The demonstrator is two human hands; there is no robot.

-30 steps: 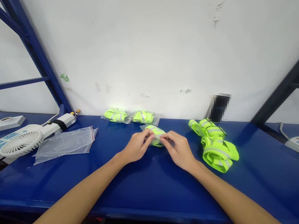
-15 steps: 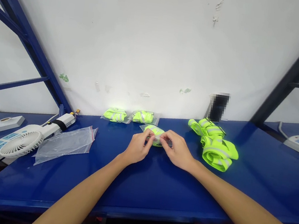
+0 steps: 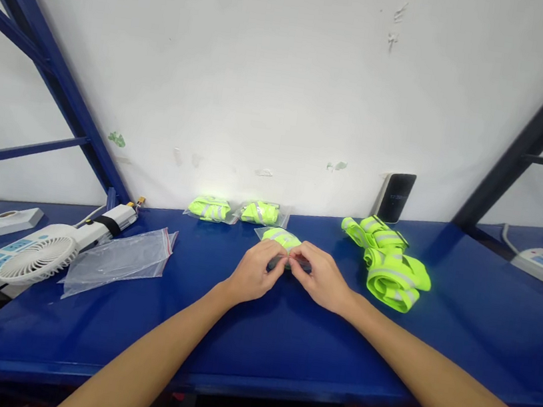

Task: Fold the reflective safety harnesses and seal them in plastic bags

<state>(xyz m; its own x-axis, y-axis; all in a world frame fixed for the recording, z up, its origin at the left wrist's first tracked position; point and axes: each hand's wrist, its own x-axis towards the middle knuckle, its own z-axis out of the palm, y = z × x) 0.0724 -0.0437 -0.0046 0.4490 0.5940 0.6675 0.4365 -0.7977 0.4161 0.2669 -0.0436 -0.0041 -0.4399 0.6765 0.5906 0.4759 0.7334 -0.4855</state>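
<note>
Head view. Left hand [image 3: 254,272] and right hand [image 3: 321,279]: fingertips of both meet, pinching the near edge of one small clear bag [image 3: 282,239] holding a folded yellow band. Bag lies on the blue table [image 3: 282,340], just beyond the fingers, long axis left-to-right, equally near both hands. Loose yellow bands [image 3: 391,269] right; empty bags [image 3: 117,259] left.
</note>
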